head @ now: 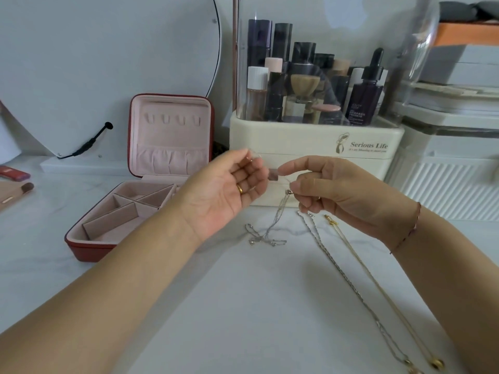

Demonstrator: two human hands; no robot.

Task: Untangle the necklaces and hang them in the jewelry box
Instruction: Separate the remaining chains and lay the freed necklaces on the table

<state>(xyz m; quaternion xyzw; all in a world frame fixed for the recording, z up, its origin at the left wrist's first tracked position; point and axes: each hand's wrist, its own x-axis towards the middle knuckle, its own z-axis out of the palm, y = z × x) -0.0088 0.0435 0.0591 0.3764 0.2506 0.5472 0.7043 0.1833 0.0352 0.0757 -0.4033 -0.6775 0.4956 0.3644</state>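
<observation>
Held necklace: a fine silver strand, hanging from the hands in front of me down to the surface. Its lower end lay there in a small knot of loops and beads. A dark squarish pendant sat between the two hands.

Right hand: thumb and a finger pinched the strand at a small bead or clasp, index finger stretched toward the pendant.

Left hand: palm turned up, fingers loosely curled, a gold ring on one. The thread-thin chain appeared to pass by its fingertips, but I could not tell whether it was pinched.

Just right of the hanging strand, two more necklaces lay stretched out on the surface, side by side and apart: a twisted silver chain and a gold chain, both with their upper ends under the right hand and their gold pendants at the near edge.

Jewelry box: red outside, pink lining, open to the left of the hands, lid upright. A row of hooks in the lid carried nothing. The left forearm covered the tray's right corner.

Behind the hands stood a cream cosmetics organizer full of bottles. A round mirror leaned at far left, with a makeup brush at the left edge.
</observation>
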